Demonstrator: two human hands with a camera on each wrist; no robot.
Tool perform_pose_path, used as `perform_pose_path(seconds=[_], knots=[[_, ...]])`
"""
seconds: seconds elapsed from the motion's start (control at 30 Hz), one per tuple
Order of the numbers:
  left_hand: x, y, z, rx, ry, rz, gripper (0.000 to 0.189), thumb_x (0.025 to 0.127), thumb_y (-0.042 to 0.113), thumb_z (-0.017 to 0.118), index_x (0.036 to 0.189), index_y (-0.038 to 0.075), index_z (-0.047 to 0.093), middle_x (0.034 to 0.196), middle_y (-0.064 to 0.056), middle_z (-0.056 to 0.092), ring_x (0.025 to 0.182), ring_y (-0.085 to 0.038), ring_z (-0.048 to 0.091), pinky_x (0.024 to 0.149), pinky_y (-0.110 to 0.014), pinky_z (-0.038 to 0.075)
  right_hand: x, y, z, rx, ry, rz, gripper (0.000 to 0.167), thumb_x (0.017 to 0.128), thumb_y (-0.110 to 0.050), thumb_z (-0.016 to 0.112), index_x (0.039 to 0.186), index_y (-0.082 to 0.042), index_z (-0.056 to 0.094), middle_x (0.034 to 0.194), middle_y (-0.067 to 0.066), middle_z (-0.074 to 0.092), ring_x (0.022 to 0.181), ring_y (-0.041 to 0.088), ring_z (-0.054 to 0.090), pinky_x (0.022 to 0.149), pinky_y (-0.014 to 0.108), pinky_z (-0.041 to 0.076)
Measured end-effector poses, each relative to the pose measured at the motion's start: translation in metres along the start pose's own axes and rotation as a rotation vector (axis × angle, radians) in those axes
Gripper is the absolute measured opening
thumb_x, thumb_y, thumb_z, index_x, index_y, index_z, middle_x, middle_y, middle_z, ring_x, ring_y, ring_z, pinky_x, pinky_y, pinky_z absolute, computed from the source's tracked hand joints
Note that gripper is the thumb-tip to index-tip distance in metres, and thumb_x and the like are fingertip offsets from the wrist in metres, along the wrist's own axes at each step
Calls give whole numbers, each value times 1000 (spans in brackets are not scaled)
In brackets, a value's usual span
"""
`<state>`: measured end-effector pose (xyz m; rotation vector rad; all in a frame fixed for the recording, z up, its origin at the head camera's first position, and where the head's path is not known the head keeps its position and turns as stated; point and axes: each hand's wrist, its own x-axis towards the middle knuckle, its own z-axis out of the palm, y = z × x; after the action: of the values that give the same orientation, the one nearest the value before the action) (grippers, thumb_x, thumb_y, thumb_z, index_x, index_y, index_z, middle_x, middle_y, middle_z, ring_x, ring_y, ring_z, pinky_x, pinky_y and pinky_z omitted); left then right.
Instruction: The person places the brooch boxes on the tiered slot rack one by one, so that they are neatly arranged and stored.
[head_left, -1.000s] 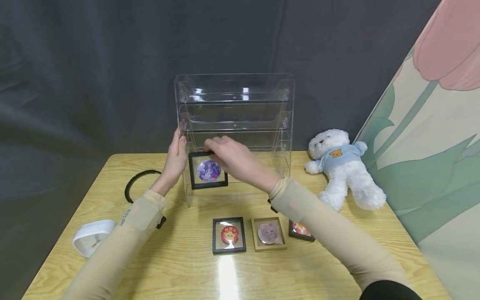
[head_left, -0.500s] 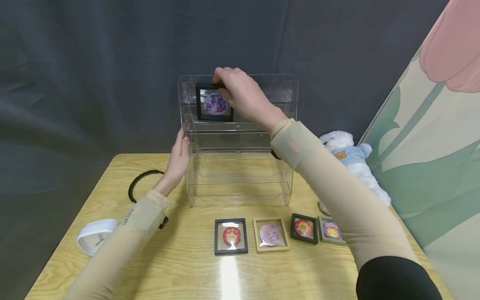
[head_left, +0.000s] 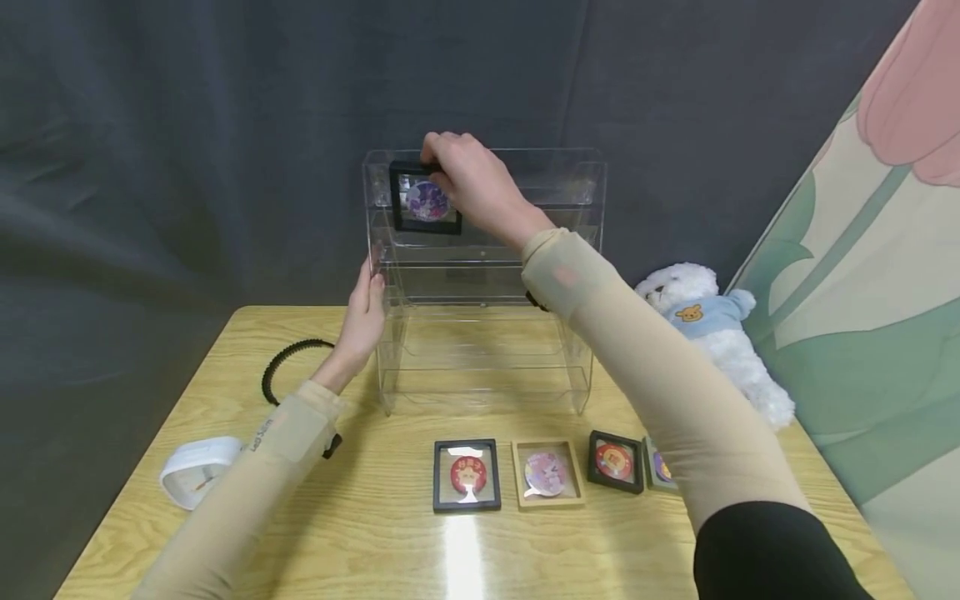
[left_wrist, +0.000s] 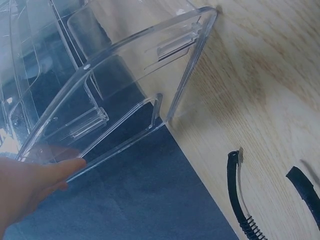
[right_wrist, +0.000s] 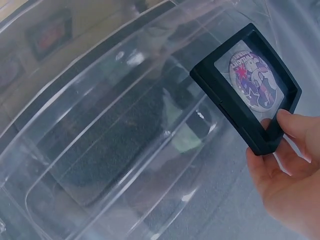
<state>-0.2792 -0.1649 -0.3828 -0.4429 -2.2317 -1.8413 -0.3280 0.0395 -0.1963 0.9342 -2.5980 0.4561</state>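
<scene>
My right hand (head_left: 478,185) pinches a black square display frame (head_left: 397,200) by its top edge. Inside the frame shows a round purple badge (right_wrist: 254,82), with thumb and fingers at one corner in the right wrist view. The frame is upright at the left of the top tier of a clear acrylic display rack (head_left: 480,268). Lower down, my left hand (head_left: 362,321) grips the rack's left side panel, its thumb along the edge and other fingers partly behind the clear plastic in the left wrist view.
Before the rack lie a black frame with red badge (head_left: 467,508), a tan frame (head_left: 551,502), a smaller black frame (head_left: 617,485) and a green-grey one (head_left: 658,475) partly behind my sleeve. A white clock (head_left: 198,467), black headband (head_left: 272,367) and white teddy bear (head_left: 693,312) flank them.
My right hand has raised the black frame from the rack's lower left to its top tier, then shifted it slightly. My left hand has stayed on the rack's side.
</scene>
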Motion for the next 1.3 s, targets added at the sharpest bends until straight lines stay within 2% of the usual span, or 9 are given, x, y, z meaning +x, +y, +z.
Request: perform_pose_path(seconds=[0.17,0.43,0.6,0.83,1.0,1.3], knots=[[0,1,1,-13,-5,11,56,119,16,21,173,10,10,178,-8,10,162,-26,12,132,-39,13,1,-3,7,-16,-7,-3,19,110,-6,59,128,-1,65,128,16,68,123,33,61,105,43,52],[-3,1,0,-30,0,4,56,119,15,22,173,10,9,178,-11,10,162,-25,12,131,-39,14,1,-11,18,-21,-24,-31,19,109,-5,61,127,1,66,126,16,68,121,33,62,103,42,54],[-3,3,0,-32,-13,11,56,119,16,20,173,11,7,179,-7,8,163,-21,10,131,-35,14,-1,-14,24,-19,-36,-43,18,109,-4,61,126,1,65,124,16,68,119,33,62,100,41,55],[-6,5,0,-13,19,-3,57,119,16,23,173,11,9,178,-11,12,162,-28,14,132,-41,14,-2,-18,31,-24,-51,-48,18,109,-3,62,126,0,65,124,15,68,116,32,62,97,40,54],[-7,4,2,-27,12,-1,56,119,15,23,173,10,10,178,-12,11,162,-29,15,131,-41,14,-4,-18,38,-72,-53,-49,18,109,-5,63,126,0,66,124,15,69,116,32,63,98,39,55],[-7,5,2,-34,12,-11,57,119,15,24,174,12,8,178,-10,10,162,-26,12,131,-41,13,-6,-20,41,-74,-40,-42,19,108,-4,62,127,0,65,124,15,69,115,32,63,95,38,56]])
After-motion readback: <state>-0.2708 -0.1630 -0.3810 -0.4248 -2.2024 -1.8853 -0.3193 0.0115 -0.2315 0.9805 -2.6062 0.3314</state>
